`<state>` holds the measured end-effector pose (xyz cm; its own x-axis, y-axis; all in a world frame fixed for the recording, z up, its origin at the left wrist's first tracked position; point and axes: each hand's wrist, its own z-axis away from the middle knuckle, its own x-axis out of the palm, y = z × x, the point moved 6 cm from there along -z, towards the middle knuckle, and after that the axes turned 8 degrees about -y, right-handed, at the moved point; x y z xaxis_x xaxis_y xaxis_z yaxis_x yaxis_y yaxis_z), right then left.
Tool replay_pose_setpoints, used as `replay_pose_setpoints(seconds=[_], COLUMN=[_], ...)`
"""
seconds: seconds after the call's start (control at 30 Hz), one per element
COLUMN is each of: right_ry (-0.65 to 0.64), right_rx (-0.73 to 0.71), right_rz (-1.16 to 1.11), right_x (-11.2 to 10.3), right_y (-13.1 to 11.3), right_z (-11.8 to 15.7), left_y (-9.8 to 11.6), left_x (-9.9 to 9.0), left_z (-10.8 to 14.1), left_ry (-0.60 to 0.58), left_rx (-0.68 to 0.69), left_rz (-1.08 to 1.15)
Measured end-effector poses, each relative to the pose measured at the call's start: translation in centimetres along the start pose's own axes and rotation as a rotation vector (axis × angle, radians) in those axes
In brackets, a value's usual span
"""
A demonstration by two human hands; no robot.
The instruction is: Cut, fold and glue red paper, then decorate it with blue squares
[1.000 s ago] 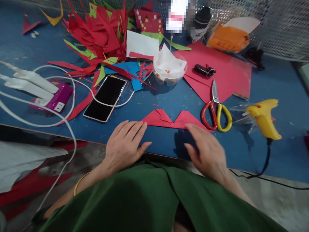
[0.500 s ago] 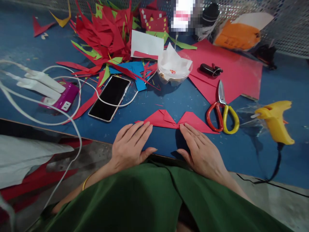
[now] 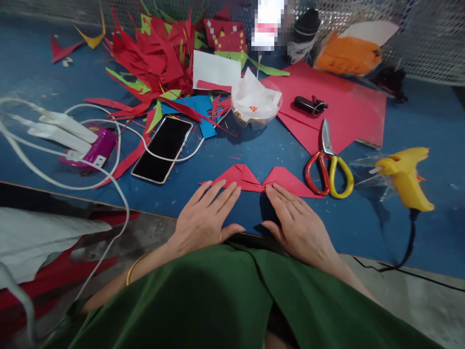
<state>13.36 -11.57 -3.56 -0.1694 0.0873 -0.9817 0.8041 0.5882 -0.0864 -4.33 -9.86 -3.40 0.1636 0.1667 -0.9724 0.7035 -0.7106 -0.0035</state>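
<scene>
A folded red paper piece [image 3: 286, 180] with two peaks lies flat near the table's front edge. My left hand [image 3: 207, 213] rests with fingers stretched out, its fingertips on the lower left edge of the paper. The fingers of my right hand [image 3: 300, 220] are also extended, and their tips touch the paper right of its middle notch. Neither hand grips anything. Just right of the paper are scissors [image 3: 328, 165] with one red and one yellow handle, blades pointing away from me.
A yellow glue gun [image 3: 407, 177] lies at the right. Left are a phone [image 3: 162, 149], white cables and a purple power strip [image 3: 98, 148]. Behind are paper scraps [image 3: 160, 58], a lined plastic bowl [image 3: 256, 104] and red sheets [image 3: 334, 106].
My left hand has slid a little to the right along the paper's lower edge, its fingers slightly more spread. The view has shifted slightly. My right hand remains on the paper.
</scene>
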Motion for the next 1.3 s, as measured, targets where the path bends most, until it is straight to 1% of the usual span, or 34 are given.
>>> replay_pose_setpoints(seconds=[0.03,0.1,0.3,0.37,0.47,0.57,0.63,0.73,0.87,0.93,1.0,1.1,1.2,1.3], right_ry=[0.000,-0.004,-0.019,-0.017,0.002,0.023,0.023,0.019,0.030,0.030,0.032,0.038,0.057,0.075], right_rx=[-0.001,-0.002,0.012,0.014,0.012,-0.004,-0.033,-0.034,0.049,0.127,0.209,0.251,0.236,0.227], right_rz=[0.000,-0.002,-0.014,-0.008,0.005,-0.005,-0.019,-0.007,0.039,0.064,0.091,0.111,0.133,0.134], right_x=[0.0,0.0,0.2,0.1,0.0,-0.2,-0.2,-0.1,-0.5,-0.8,-1.1,-1.2,-1.2,-1.4], right_y=[0.0,0.0,0.0,-0.1,-0.1,-0.4,-0.8,-1.0,0.2,1.3,2.4,3.1,3.0,3.0], right_z=[0.0,0.0,0.1,0.1,0.1,0.0,-0.1,0.1,1.4,2.5,3.5,4.3,4.2,3.9], left_y=[0.0,0.0,0.0,0.5,1.3,1.4,1.3,1.3,0.7,0.0,-0.8,-1.6,-1.7,-1.7], left_x=[0.2,0.2,0.0,0.3,1.0,1.6,1.6,1.5,1.0,0.7,0.4,-0.3,-1.0,-1.8], left_z=[-0.1,-0.1,0.0,-0.3,-0.8,-0.9,-1.0,-0.9,-0.4,0.2,0.9,1.8,1.5,0.2], left_ry=[-0.029,-0.048,-0.018,-0.048,-0.134,-0.196,-0.198,-0.174,-0.127,-0.115,-0.112,-0.069,0.004,0.092], left_rx=[0.005,0.000,-0.042,0.011,0.112,0.119,0.112,0.113,0.090,0.033,-0.053,-0.145,-0.164,-0.189], left_rz=[-0.004,0.005,0.027,0.035,0.063,0.073,0.076,0.085,0.079,0.056,0.025,-0.008,-0.016,-0.025])
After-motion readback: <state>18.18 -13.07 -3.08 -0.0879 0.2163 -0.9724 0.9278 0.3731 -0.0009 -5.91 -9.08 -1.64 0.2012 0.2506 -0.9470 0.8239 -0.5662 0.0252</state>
